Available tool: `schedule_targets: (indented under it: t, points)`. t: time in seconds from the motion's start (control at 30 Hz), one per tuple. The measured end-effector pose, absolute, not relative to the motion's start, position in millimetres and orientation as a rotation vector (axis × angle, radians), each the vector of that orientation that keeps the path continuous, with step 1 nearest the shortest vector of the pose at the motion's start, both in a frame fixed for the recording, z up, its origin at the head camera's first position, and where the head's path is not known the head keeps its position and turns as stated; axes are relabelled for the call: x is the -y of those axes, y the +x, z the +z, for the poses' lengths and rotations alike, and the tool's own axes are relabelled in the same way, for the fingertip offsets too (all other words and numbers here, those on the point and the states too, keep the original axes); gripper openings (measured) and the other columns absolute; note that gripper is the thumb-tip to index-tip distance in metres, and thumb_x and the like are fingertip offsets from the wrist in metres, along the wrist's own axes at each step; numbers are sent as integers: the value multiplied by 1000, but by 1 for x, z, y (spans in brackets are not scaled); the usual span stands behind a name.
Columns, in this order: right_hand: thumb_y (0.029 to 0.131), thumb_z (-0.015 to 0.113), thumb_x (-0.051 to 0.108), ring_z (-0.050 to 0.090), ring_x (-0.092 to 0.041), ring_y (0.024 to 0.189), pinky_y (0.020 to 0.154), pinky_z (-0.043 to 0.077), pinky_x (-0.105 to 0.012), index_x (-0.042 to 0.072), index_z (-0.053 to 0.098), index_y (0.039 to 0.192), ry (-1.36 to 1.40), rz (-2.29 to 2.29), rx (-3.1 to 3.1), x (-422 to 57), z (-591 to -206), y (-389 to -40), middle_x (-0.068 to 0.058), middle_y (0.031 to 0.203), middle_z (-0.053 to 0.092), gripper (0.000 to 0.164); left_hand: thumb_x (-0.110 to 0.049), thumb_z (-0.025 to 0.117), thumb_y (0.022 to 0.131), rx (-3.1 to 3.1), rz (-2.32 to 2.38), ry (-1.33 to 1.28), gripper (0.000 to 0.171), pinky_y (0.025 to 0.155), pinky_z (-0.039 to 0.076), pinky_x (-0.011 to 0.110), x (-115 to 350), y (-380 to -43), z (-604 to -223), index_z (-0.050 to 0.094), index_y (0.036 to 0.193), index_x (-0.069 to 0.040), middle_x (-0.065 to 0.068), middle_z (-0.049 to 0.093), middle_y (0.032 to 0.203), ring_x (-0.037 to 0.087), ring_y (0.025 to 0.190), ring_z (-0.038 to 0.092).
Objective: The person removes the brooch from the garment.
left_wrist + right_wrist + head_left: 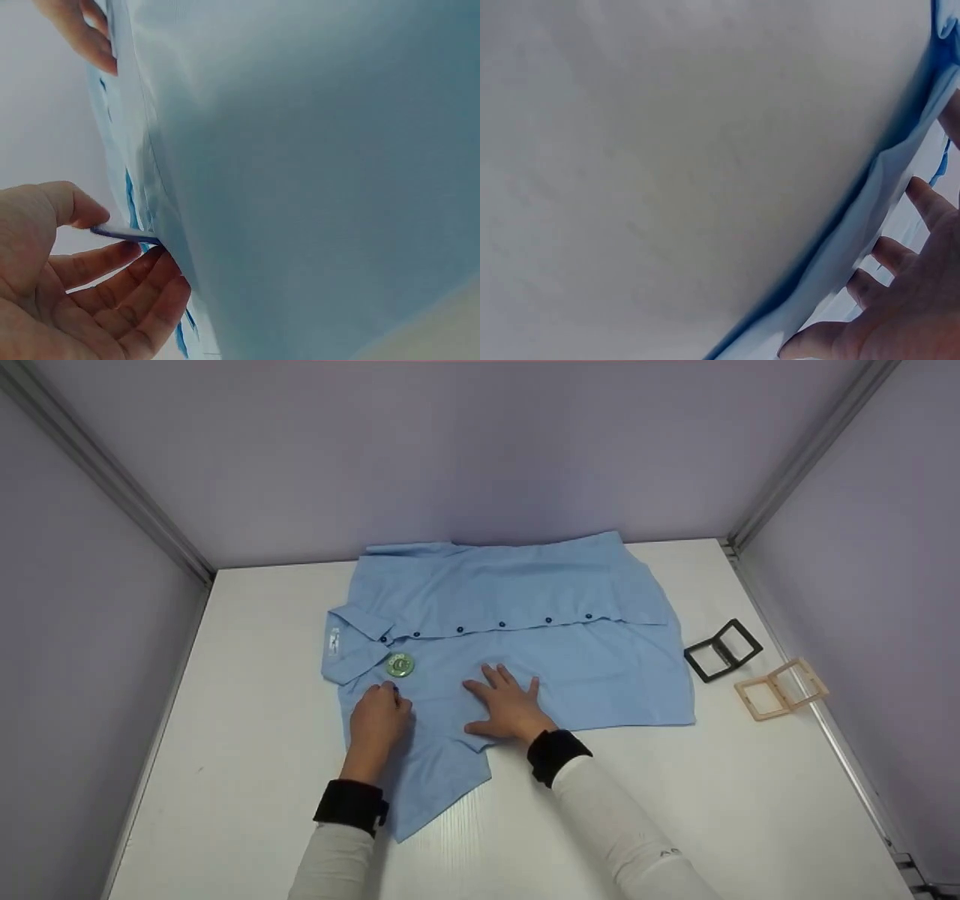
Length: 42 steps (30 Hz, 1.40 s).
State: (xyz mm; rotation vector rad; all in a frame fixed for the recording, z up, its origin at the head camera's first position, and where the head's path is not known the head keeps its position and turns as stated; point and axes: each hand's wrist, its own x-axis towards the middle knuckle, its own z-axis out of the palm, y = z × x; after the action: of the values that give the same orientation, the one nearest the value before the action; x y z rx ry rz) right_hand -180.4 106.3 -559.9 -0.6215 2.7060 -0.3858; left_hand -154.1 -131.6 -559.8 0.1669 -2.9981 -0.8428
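Note:
A light blue short-sleeved shirt (472, 592) lies face up, its collar (352, 643) to the left and dark buttons down its front. A round green badge (400, 664) rests just below the collar. Close to that badge, my left hand (381, 716) pinches a thin, flat, dark-edged object (127, 235) between thumb and fingers, over the shirt. The object shows edge-on in the left wrist view, so its face is hidden. My right hand (512, 709) rests on the shirt's near half, fingers spread, and holds nothing.
On the right of the white table (247, 675) stand a black hinged double frame (724, 650) and a light wooden one (782, 688). Grey panels (487, 450) enclose the back and both sides. One shirt sleeve (442, 784) points toward the front.

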Motion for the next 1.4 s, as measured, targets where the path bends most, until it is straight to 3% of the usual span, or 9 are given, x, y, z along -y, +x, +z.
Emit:
schedule_targets:
  t: [0.13, 0.2, 0.43, 0.73, 0.93, 1.13, 1.4]
  points:
    - [86, 67, 59, 11, -31, 148, 100, 8, -79, 31, 39, 151, -617, -382, -2707, -106, -561, -180, -6, 162, 18, 77, -7, 59, 90, 2993, -786, 149, 28, 73, 51, 51, 130, -153, -558, 64, 114, 4, 23, 65, 94, 40, 87, 64]
    - [86, 67, 58, 11, -31, 148, 100, 7, -79, 31, 39, 151, -618, -387, -2706, -106, -560, -180, -6, 162, 18, 76, -6, 59, 91, 2982, -780, 151, 32, 74, 51, 51, 131, -153, -558, 63, 121, 2, 23, 66, 97, 40, 89, 64]
    - [86, 68, 56, 11, -33, 148, 99, 6, -80, 29, 40, 151, -630, -418, -2705, -106, -558, -180, -7, 162, 19, 76, -5, 59, 91, 2860, -863, 185, 24, 70, 52, 50, 135, -155, -558, 68, 112, 3, 21, 69, 96, 38, 83, 67]
    - [86, 66, 60, 8, -30, 149, 101, 5, -78, 33, 37, 152, -609, -398, -2690, -106, -559, -180, -4, 163, 16, 77, -9, 60, 92, 2688, -1245, 345, 21, 60, 44, 39, 144, -156, -560, 70, 109, -3, 8, 63, 73, 23, 66, 56]
    - [85, 65, 61, 7, -28, 149, 102, 6, -77, 35, 36, 152, -595, -381, -2689, -106, -561, -181, -3, 163, 14, 78, -10, 60, 91, 2632, -1491, 432, 25, 61, 44, 31, 153, -157, -565, 71, 112, -5, 8, 67, 80, 20, 71, 59]
    - [85, 65, 61, 7, -28, 149, 102, 6, -77, 35, 36, 152, -592, -366, -2692, -106, -563, -182, -3, 163, 14, 78, -3, 59, 87, 2596, -1643, 542, 31, 63, 46, 25, 158, -155, -572, 68, 116, 3, 17, 70, 94, 24, 82, 62]
    - [86, 64, 61, 6, -28, 149, 102, 5, -77, 34, 35, 153, -598, -367, -2697, -106, -564, -180, -3, 163, 13, 78, -5, 68, 82, 2560, -1504, 624, 20, 68, 50, 36, 152, -153, -575, 72, 98, 6, 16, 69, 86, 29, 80, 64]
